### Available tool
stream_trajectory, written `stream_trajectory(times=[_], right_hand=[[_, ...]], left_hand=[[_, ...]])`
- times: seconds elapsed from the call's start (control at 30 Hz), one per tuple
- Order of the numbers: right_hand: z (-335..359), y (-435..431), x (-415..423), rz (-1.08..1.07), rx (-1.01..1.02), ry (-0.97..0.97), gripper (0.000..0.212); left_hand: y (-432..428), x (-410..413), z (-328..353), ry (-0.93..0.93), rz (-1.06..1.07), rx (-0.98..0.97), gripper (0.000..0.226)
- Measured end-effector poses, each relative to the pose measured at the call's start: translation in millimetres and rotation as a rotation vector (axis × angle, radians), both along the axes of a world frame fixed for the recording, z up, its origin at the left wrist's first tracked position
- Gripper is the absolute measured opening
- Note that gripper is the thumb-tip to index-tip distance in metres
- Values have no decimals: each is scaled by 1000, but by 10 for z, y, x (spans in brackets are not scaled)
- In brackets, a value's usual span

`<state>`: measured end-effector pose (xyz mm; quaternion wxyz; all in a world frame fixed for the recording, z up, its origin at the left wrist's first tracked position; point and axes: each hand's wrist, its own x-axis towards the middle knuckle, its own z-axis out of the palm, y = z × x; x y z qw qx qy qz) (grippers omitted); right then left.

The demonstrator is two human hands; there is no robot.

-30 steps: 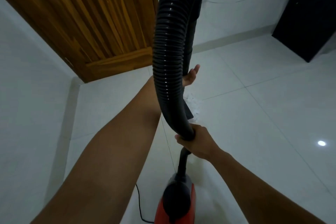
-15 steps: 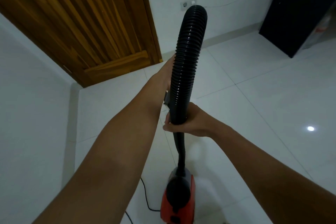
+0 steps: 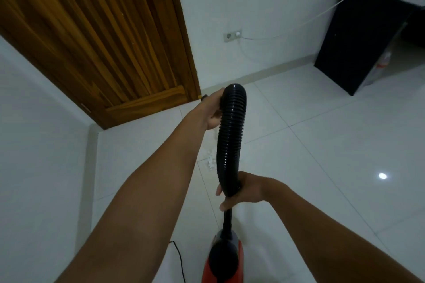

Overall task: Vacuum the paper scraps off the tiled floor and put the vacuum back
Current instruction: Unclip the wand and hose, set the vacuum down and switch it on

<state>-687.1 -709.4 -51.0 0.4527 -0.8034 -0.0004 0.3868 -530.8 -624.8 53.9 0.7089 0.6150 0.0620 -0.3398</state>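
A red and black vacuum body sits on the white tiled floor at the bottom centre. Its black ribbed hose rises from the body and arches over at the top. My right hand grips the lower end of the hose, just above the thin black neck. My left hand holds the far end of the hose beyond the bend; the nozzle tip is hidden behind the hand. White paper scraps lie on the floor behind the hose.
A wooden door stands at the left rear. A black cabinet stands at the right rear, with a white cable running to a wall socket. The vacuum's black cord trails on the floor at the left.
The view has tilted up, showing more wall and cabinet. The hose loop has come lower, and my left hand has gone from open fingers to holding the hose's far end.
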Motion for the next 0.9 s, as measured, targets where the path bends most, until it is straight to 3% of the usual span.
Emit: stream_trajectory(times=[0.07,0.1,0.2,0.27,0.3,0.43,0.53,0.67,0.9], right_hand=[[146,-186,116,57,-92,207,61],[281,-299,230,12,-117,236,54],[735,-614,714,-589,-43,-16,11],[1041,-718,1094,-929,183,-59,16],[1173,-728,1262,-963,264,-27,26],[1425,-636,1720,-828,173,37,43],[1412,-560,1922,-804,124,12,42],[1361,-453,2078,-775,156,63,52],[1122,-277,2025,-804,275,160,30]], left_hand=[[5,15,133,43,-40,-1,10],[-11,20,185,35,-61,11,11],[-62,15,256,-51,-103,70,26],[-90,25,330,-103,-127,95,45],[-95,28,381,-126,-130,109,49],[-72,58,493,-157,-82,103,52],[-25,74,471,-171,-95,101,31],[19,60,382,-179,-123,137,40],[193,-81,227,61,-253,189,27]])
